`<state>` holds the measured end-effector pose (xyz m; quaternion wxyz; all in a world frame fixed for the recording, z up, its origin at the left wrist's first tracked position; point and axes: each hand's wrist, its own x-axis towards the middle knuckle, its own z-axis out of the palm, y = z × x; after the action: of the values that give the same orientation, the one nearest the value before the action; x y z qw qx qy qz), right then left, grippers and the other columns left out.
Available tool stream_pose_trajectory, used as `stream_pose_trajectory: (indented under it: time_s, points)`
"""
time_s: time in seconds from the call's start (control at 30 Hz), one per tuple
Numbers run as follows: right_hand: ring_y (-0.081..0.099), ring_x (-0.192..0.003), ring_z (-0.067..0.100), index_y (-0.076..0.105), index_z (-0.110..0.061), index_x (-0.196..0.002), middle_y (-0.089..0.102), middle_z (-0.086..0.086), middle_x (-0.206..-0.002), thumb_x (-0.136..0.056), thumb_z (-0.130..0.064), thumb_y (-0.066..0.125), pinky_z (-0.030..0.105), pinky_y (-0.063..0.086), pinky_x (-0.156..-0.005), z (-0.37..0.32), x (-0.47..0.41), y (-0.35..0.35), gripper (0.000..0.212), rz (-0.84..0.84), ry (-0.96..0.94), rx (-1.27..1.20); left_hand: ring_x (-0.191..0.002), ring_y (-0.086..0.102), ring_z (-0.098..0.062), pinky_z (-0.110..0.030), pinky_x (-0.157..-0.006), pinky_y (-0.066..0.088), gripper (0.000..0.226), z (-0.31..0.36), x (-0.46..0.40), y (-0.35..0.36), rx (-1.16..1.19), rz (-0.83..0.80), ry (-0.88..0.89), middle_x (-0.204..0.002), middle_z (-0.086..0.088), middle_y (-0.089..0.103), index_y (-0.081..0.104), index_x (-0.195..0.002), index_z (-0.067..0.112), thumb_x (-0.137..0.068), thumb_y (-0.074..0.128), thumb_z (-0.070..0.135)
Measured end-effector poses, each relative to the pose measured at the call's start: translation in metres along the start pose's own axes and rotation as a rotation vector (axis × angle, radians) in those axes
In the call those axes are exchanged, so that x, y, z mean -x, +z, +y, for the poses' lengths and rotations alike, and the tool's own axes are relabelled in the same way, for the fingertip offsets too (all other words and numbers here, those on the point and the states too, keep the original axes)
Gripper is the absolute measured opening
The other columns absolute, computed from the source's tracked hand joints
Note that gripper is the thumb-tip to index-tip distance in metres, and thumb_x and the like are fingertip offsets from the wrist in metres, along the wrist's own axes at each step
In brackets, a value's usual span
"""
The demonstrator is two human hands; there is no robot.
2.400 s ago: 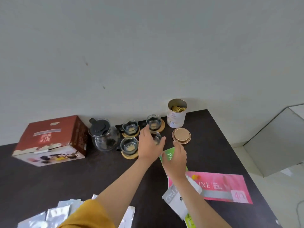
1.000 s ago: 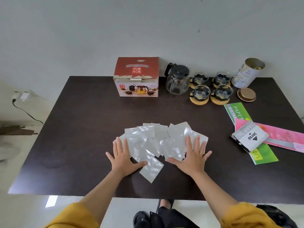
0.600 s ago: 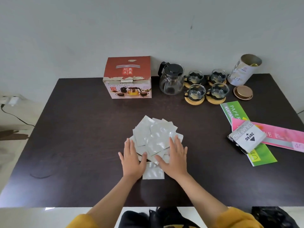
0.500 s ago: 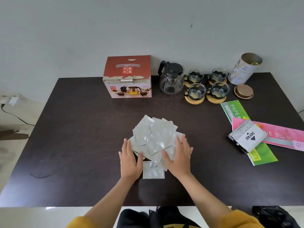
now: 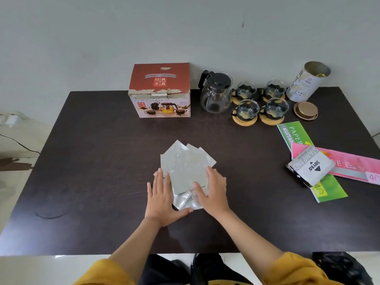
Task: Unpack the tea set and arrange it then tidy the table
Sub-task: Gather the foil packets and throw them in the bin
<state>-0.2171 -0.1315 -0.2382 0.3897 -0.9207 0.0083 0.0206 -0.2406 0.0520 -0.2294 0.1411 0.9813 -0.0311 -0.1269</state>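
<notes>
A heap of several silver foil sachets [image 5: 186, 165] lies at the middle of the dark table [image 5: 102, 153]. My left hand [image 5: 162, 197] presses flat against the heap's left side and my right hand [image 5: 212, 188] against its right side, fingers together, squeezing the sachets between them. At the back stand the glass teapot with a black lid [image 5: 216, 92] and several glass cups on wooden coasters [image 5: 260, 103]. The red tea set box [image 5: 161, 90] stands to the teapot's left.
An open white tin [image 5: 307, 83] and its gold lid [image 5: 306, 110] sit at the back right. A green paper pack [image 5: 329, 190], a pink pack [image 5: 353, 164] and a grey stamp pad box [image 5: 310, 168] lie at the right. A black bag [image 5: 341, 266] sits below the table's near edge.
The view swung from the cups down to the sachets. My two hands have pushed the spread-out sachets inward from both sides into one tight heap.
</notes>
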Motion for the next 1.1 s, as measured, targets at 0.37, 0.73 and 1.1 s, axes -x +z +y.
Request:
stream_pose_trajectory:
  time_s: [0.37, 0.73, 1.1]
  points:
    - [0.002, -0.149, 0.022, 0.013, -0.019, -0.154, 0.009, -0.001, -0.162, -0.09, -0.054, 0.052, 0.057, -0.007, -0.115, -0.019, -0.085, -0.016, 0.082, -0.164, 0.158, 0.102, -0.142, -0.026, -0.02, -0.048, -0.114, -0.01, 0.137, 0.002, 0.001, -0.005, 0.076, 0.034, -0.044, -0.156, -0.004, -0.026, -0.028, -0.143, 0.023, -0.05, 0.041, 0.097]
    - [0.04, -0.125, 0.02, 0.043, -0.018, -0.138, 0.045, 0.0, -0.135, -0.085, -0.046, 0.063, 0.041, 0.037, -0.106, -0.029, -0.035, 0.006, 0.062, 0.01, 0.025, 0.012, -0.144, -0.022, -0.019, -0.049, -0.113, -0.009, 0.125, 0.003, -0.003, -0.006, 0.071, 0.014, -0.032, -0.158, 0.002, -0.017, 0.004, -0.151, 0.027, -0.054, 0.043, 0.095]
    - [0.02, -0.144, 0.025, 0.035, -0.022, -0.146, 0.029, -0.002, -0.155, -0.09, -0.043, 0.056, 0.057, 0.009, -0.117, -0.066, -0.118, 0.014, 0.064, -0.434, -0.117, 0.199, -0.141, -0.028, -0.021, -0.051, -0.114, -0.008, 0.146, 0.003, -0.002, -0.009, 0.037, -0.038, -0.066, -0.157, -0.01, -0.018, -0.009, -0.149, 0.009, -0.045, 0.039, 0.101]
